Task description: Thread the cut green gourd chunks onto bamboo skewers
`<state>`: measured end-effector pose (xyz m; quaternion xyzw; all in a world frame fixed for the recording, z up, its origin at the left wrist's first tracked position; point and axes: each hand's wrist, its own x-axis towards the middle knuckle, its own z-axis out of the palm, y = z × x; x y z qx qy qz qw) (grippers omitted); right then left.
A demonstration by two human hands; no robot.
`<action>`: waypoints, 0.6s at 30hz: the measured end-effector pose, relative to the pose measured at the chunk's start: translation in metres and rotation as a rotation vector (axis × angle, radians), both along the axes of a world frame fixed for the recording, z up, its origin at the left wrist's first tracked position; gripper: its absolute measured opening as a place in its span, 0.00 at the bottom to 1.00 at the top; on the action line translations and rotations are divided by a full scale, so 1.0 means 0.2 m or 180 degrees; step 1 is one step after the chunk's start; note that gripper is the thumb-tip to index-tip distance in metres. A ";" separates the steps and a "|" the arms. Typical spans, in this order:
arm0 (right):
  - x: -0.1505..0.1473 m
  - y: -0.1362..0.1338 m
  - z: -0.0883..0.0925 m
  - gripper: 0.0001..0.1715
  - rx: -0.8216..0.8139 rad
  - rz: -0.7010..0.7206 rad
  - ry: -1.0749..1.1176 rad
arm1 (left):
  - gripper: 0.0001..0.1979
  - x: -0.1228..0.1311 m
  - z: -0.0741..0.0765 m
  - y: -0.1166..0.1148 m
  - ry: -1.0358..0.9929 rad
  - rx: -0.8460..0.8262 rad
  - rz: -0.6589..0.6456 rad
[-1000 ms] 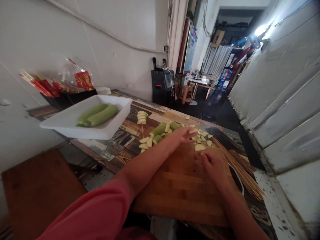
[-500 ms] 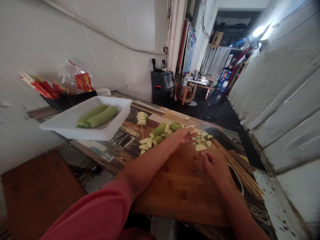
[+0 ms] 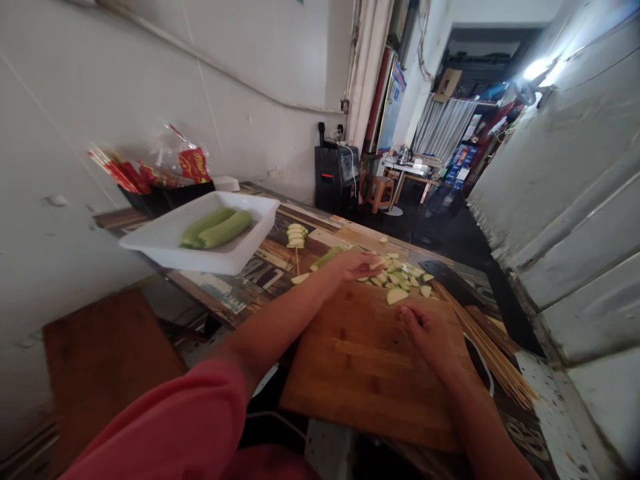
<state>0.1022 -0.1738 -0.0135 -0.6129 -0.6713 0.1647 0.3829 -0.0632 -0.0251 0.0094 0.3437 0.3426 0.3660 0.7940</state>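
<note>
My left hand (image 3: 356,264) is over the near side of a pile of cut zucchini slices (image 3: 395,275), its bent fingers closed round a pale slice. My right hand (image 3: 431,335) is closed above the wooden cutting board (image 3: 360,363). A half-round zucchini slice (image 3: 397,296) sits just beyond its thumb and fingertips, apparently on a skewer whose stick the fingers mostly hide. Left of the pile lies a skewer threaded with zucchini slices (image 3: 297,236). My left forearm partly covers larger zucchini pieces (image 3: 325,257).
A white tray (image 3: 250,250) holding two whole zucchini (image 3: 225,229) stands at the left. Behind it is a black holder (image 3: 173,193) with packaged chopsticks. Bamboo skewers (image 3: 493,353) lie right of the board, beside a dark knife blade (image 3: 445,277). A brown stool (image 3: 115,367) is at lower left.
My left hand has drawn back from the pile and its fingers have bent. My right hand has shifted slightly left with the slice at its fingertips. The view has turned a little left.
</note>
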 end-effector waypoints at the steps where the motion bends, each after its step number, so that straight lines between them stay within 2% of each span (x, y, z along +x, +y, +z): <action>1: 0.00 0.00 0.00 0.19 -0.0015 0.0036 -0.0004 | 0.05 -0.02 -0.01 0.01 0.0007 -0.0003 0.0010; 5: 0.01 0.00 -0.01 0.18 -0.0053 0.0179 -0.0040 | 0.05 -0.11 -0.02 0.01 0.0077 0.0100 0.0096; 8: 0.00 -0.01 0.00 0.17 -0.0046 0.0244 -0.0087 | 0.06 -0.17 -0.02 -0.01 0.0085 0.0081 -0.0482; 10: -0.01 -0.01 0.00 0.16 -0.0065 0.0297 -0.0055 | 0.07 -0.19 -0.02 -0.04 0.0145 0.0196 -0.0696; 14: -0.01 -0.02 -0.01 0.16 -0.0206 0.0425 -0.0006 | 0.03 -0.18 -0.03 -0.07 0.0421 0.0513 -0.0581; 16: -0.01 -0.02 -0.01 0.16 -0.0252 0.0439 0.0000 | 0.03 -0.17 -0.03 -0.07 0.0471 0.0382 -0.0629; 18: 0.00 -0.02 -0.01 0.16 -0.0280 0.0445 0.0001 | 0.03 -0.17 -0.03 -0.05 0.0377 0.0218 -0.0412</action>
